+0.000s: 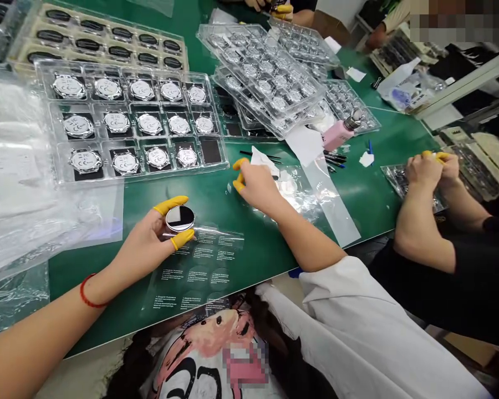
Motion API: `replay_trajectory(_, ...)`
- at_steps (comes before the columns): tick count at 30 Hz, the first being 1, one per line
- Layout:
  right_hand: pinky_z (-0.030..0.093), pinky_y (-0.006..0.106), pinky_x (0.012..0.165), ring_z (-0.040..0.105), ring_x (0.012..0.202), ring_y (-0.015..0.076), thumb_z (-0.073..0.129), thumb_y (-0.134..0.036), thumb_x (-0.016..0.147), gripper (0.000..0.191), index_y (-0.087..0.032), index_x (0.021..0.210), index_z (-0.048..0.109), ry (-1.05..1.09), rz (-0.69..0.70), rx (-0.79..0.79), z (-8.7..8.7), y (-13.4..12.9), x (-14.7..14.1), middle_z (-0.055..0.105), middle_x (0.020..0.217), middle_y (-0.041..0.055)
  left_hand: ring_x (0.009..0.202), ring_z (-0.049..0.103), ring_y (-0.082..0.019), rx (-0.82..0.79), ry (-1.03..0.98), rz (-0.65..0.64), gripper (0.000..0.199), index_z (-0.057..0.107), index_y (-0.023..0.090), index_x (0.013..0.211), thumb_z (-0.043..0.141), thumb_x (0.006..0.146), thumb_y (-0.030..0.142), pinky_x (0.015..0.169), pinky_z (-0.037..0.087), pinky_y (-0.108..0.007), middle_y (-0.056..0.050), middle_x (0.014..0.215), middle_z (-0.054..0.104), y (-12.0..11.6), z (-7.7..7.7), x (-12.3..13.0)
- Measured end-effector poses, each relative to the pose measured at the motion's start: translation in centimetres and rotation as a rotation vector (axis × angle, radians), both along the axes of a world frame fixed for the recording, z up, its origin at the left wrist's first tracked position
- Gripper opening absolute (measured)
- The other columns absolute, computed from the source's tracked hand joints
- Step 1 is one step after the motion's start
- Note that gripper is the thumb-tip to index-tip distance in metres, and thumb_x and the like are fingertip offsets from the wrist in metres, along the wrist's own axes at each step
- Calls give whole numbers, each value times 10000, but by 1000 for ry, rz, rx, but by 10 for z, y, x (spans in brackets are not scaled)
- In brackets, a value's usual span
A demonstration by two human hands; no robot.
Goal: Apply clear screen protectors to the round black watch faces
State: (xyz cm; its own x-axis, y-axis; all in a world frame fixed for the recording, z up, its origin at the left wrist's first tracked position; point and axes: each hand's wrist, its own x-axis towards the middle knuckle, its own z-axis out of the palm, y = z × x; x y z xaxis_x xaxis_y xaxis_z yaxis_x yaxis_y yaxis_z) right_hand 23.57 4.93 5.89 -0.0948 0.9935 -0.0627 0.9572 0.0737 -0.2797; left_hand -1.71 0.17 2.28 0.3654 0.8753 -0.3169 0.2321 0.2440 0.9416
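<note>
Yellow finger cots cover the thumb and forefinger of both my hands. My left hand (152, 233) pinches a round watch head (180, 218) by its edges, its glossy black face turned up. Beneath it lies a clear sheet of printed labels (187, 274). My right hand (255, 185) is raised over the table, thumb and forefinger apart, with nothing visible between them. A clear plastic tray (145, 178) behind my left hand carries several watch heads, their white-covered backs marked CE. The tray's front right compartment shows a dark square.
Stacked clear trays (270, 77) stand at the back, beside a pink pump bottle (337, 134). Pens (335, 159) and peeled white scraps (289, 185) lie beyond my right forearm. Plastic bags (12, 166) cover the left side. A co-worker's hands (430, 169) work at the right.
</note>
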Motion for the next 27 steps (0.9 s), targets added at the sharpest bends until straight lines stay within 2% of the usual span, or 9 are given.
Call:
replay_trajectory(4,431,444,927,598,1114,332,565,-224,946,245,-149,1159,660,-196,-134,61,6,21,33,657,1193,168,908,743,-239,-19,40,8,829,513,230,1404,830,695,521,879,646,-414,-66,1092,740,2,1,-2)
replay_trajectory(8,421,465,955,611,1129,357,469,-253,997,304,-123,1187,668,-292,-340,64,-6,36,52,650,1190,201,930,753,-253,-63,83,2,845,514,238,1405,836,684,538,896,643,-426,-69,1077,755,3,6,0)
replay_trajectory(11,425,424,938,631,1071,317,430,-145,974,325,-121,1206,656,-294,-320,7,-17,43,52,648,1195,191,977,754,-264,-108,107,1,854,502,251,1415,832,687,553,934,633,-438,-70,1104,760,4,12,0)
replay_trajectory(14,438,332,886,626,1000,228,391,-51,925,390,-180,1170,665,-255,-274,44,-5,38,67,630,1208,124,1015,749,-263,-119,136,40,883,500,289,1416,845,656,578,984,615,-448,-50,1109,762,4,14,-2)
replay_trajectory(17,413,294,930,587,1079,191,371,19,859,454,-202,1100,686,-204,-338,339,37,24,116,630,1159,85,976,759,-276,-133,150,83,955,501,313,1414,860,585,621,1004,602,-494,-40,1093,763,7,12,-4)
replay_trajectory(19,399,284,946,575,1112,180,371,24,859,468,-192,1111,702,-246,-555,560,69,19,164,635,1150,94,942,766,-280,-150,134,86,986,497,316,1418,856,561,648,1012,594,-519,-41,1090,761,8,10,-4)
replay_trajectory(21,363,327,1008,536,1179,205,295,43,877,519,-84,1212,670,-282,-726,620,89,23,212,584,1247,203,923,766,-273,-167,111,84,1012,492,308,1420,852,546,668,1012,595,-512,-41,1076,760,8,9,-2)
replay_trajectory(24,366,351,996,530,1165,225,350,66,850,471,37,1213,650,-288,-863,556,90,45,267,546,1258,302,934,758,-261,-183,88,109,1045,502,291,1407,867,506,671,987,615,-464,-41,1058,758,9,9,1)
replay_trajectory(27,373,313,998,525,1163,200,458,-18,899,377,22,1219,652,-283,-832,480,66,68,293,533,1307,282,922,754,-266,-176,101,129,1036,520,299,1389,879,488,664,982,612,-481,-36,1060,757,9,10,1)
